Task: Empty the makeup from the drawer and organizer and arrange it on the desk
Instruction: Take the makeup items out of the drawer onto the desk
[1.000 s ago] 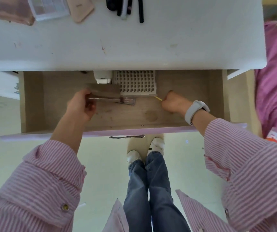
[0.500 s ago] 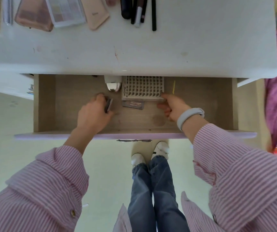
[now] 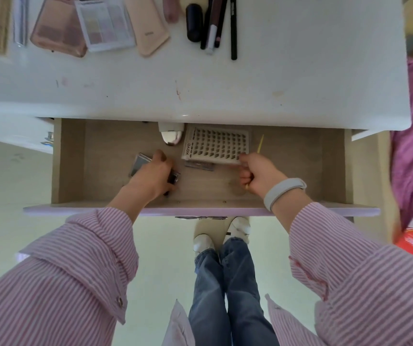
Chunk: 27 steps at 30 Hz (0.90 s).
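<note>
Drawer (image 3: 70,171) emptying: left hand (image 3: 154,174) gripping compact (image 3: 139,164); right hand (image 3: 259,171) pinching lash tray (image 3: 215,146). Next: lifting both to desk (image 3: 250,83).

From my feed the scene is bright and evenly lit, soft daylight with no hard shadows. The white desk (image 3: 250,78) is close to washed out, with a small glare spot on its near edge above the drawer (image 3: 115,171). The drawer's back strip sits in the desk's shadow. Wide-angle bending curves the desk's edge and stretches the striped sleeves (image 3: 58,283) at the bottom corners. Items along the desk's far edge look soft and slightly smeared.
</note>
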{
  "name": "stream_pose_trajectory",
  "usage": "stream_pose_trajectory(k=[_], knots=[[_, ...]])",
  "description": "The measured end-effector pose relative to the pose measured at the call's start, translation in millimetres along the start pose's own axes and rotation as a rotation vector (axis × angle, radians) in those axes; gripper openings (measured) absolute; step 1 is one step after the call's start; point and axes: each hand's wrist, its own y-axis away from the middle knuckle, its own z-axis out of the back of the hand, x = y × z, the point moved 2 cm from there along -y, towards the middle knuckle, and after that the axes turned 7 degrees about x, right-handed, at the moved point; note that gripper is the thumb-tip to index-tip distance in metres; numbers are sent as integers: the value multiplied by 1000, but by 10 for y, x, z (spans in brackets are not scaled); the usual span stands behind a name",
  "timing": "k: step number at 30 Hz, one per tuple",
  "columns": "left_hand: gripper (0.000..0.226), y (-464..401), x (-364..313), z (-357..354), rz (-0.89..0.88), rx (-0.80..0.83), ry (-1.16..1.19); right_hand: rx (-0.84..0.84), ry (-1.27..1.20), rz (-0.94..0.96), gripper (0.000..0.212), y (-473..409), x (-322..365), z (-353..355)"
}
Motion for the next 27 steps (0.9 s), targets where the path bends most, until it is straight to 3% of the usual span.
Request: stream_pose_trajectory(k=[3,7,11,16,21,24,27], knots=[[37,71,35,59,-12,-66,-123,-24,44,58,6,109,-11,72],[28,306,53,165,-78,-301,-199,-16,102,76,6,384,-47,166],[23,643,1,237,-215,-563,16,15,197,118,16,732,-16,282],[25,1029,-209,427,-177,-669,267,89,276,201,10,1207,194,455],[24,1192,-484,794,-150,-695,637,93,374,259,17,1560,483,757],[20,1077,-745,1039,-139,-694,865,49,278,421,20,1622,845,911],[19,775,-1067,1284,-116,-692,930,23,167,527,22,1476,1291,974]])
